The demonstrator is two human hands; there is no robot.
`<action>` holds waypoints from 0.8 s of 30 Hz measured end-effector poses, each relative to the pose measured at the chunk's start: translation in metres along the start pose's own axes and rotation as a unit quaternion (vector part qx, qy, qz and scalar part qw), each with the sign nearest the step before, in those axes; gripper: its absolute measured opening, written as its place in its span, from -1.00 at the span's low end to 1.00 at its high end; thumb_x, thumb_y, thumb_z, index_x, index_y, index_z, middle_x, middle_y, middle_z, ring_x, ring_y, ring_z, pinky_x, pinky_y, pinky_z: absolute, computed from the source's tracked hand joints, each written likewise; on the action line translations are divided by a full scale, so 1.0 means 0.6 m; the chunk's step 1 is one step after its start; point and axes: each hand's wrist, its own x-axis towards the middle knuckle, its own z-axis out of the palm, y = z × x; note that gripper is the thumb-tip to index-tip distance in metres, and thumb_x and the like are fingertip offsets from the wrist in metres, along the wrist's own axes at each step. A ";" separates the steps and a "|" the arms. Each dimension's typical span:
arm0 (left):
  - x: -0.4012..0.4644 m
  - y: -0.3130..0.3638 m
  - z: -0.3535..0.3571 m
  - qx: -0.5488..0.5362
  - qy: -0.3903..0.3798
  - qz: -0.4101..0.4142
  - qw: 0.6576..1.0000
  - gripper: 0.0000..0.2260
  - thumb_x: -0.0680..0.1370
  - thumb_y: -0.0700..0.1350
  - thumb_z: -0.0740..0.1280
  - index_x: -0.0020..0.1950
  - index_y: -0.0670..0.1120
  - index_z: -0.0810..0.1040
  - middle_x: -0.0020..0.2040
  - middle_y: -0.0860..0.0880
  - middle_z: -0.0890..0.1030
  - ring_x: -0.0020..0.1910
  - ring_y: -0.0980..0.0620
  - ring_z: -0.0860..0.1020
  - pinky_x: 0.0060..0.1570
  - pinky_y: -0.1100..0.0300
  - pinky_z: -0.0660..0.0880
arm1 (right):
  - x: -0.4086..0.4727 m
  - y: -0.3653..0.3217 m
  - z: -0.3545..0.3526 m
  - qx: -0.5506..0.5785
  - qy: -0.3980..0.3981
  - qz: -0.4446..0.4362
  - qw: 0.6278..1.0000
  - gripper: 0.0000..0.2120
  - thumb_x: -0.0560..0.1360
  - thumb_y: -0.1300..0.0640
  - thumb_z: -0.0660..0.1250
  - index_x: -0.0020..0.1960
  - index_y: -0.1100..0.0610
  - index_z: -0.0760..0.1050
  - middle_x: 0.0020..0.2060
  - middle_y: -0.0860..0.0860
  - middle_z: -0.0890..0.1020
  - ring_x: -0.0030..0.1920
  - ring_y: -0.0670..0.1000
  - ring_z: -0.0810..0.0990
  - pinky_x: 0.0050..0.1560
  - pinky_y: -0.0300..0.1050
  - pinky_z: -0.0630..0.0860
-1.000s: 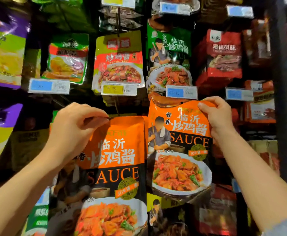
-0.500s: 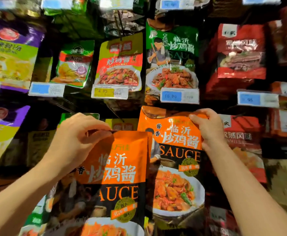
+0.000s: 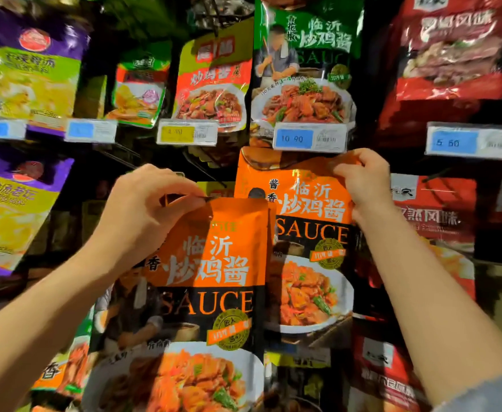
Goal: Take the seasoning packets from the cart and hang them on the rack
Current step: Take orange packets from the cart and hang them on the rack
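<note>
While both forearms are raised toward the display, two orange sauce packets are held up against it. Nearest the camera, the left packet [image 3: 208, 281] is pinched at its top edge by the left hand [image 3: 145, 209], thumb and fingers closed on the upper left corner; its front is printed with "SAUCE" and a white bowl of glazed chicken. Slightly farther back and higher, the right packet [image 3: 309, 233], of the same design, is gripped at its top right corner by the right hand [image 3: 365, 179], fingers curled over the edge. Its left side is overlapped by the nearer packet, and its top is raised just below a blue price tag [image 3: 309, 139] marked 10.90. Whether it is already on a hook cannot be told. Behind the hands, the rack [image 3: 368, 120] is filled with hanging pouches: a green sauce packet [image 3: 306, 55] directly above, a red packet [image 3: 452, 52] at right, and purple-and-yellow packets [image 3: 29, 72] at left.
</note>
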 end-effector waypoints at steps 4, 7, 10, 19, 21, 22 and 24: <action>0.003 0.008 -0.005 0.014 -0.006 0.008 1.000 -0.84 0.40 -0.03 0.36 -0.13 -0.05 0.69 -0.20 0.06 0.63 -0.18 0.09 0.47 -0.16 0.17 0.36 | 0.000 0.011 -0.007 -0.055 0.020 0.011 0.998 -0.78 0.33 0.33 0.36 -0.32 0.01 0.52 -0.28 -0.03 0.62 -0.12 0.08 0.62 -0.04 0.08 0.59; 0.005 0.008 -0.006 0.018 -0.009 0.005 1.000 -0.83 0.40 -0.03 0.35 -0.13 -0.05 0.69 -0.18 0.08 0.62 -0.17 0.05 0.49 -0.15 0.14 0.37 | 0.001 0.019 -0.005 -0.088 0.032 0.015 0.995 -0.79 0.37 0.29 0.38 -0.30 0.00 0.50 -0.31 -0.10 0.58 -0.11 0.04 0.60 -0.04 0.03 0.57; -0.001 0.007 -0.009 0.024 -0.004 0.001 1.000 -0.83 0.41 -0.04 0.35 -0.14 -0.07 0.69 -0.17 0.03 0.65 -0.17 -0.01 0.52 -0.15 0.07 0.42 | -0.002 0.025 0.005 -0.171 0.054 -0.014 0.984 -0.91 0.43 0.18 0.39 -0.13 0.02 0.51 -0.20 -0.07 0.57 -0.03 0.07 0.56 -0.09 -0.07 0.47; -0.021 -0.001 0.000 0.050 -0.033 0.026 0.998 -0.73 0.49 0.05 0.24 -0.09 -0.06 0.67 -0.11 0.02 0.65 -0.12 -0.03 0.53 -0.09 0.00 0.39 | -0.162 0.091 0.000 -0.429 -0.003 -0.362 0.828 -0.51 0.45 -0.07 0.20 0.37 0.01 0.36 0.40 0.10 0.32 0.44 0.13 0.19 0.44 0.20 0.01; -0.024 -0.004 0.002 0.046 -0.029 0.020 0.998 -0.79 0.49 -0.01 0.29 -0.07 -0.08 0.67 -0.09 0.00 0.65 -0.11 -0.06 0.53 -0.07 -0.03 0.40 | -0.184 0.100 0.008 -0.485 -0.141 -0.333 0.797 -0.43 0.40 -0.12 0.12 0.40 -0.06 0.33 0.46 0.04 0.26 0.49 0.09 0.10 0.44 0.27 -0.17; -0.026 -0.007 0.001 0.039 -0.026 0.015 0.999 -0.80 0.48 -0.04 0.30 -0.06 -0.08 0.67 -0.09 0.02 0.64 -0.10 -0.06 0.53 -0.06 -0.06 0.42 | -0.187 0.102 0.011 -0.510 -0.185 -0.304 0.783 -0.38 0.38 -0.15 0.08 0.44 -0.10 0.26 0.50 0.02 0.18 0.51 0.08 0.03 0.42 0.29 -0.24; -0.031 -0.014 -0.005 0.023 -0.017 0.012 1.000 -0.82 0.47 -0.09 0.31 -0.06 -0.11 0.67 -0.10 0.09 0.58 -0.09 0.01 0.52 -0.02 0.01 0.42 | -0.174 0.109 0.017 -0.542 -0.206 -0.263 0.771 -0.32 0.39 -0.30 -0.09 0.49 -0.15 0.12 0.53 -0.02 0.07 0.52 0.05 -0.05 0.40 0.27 -0.31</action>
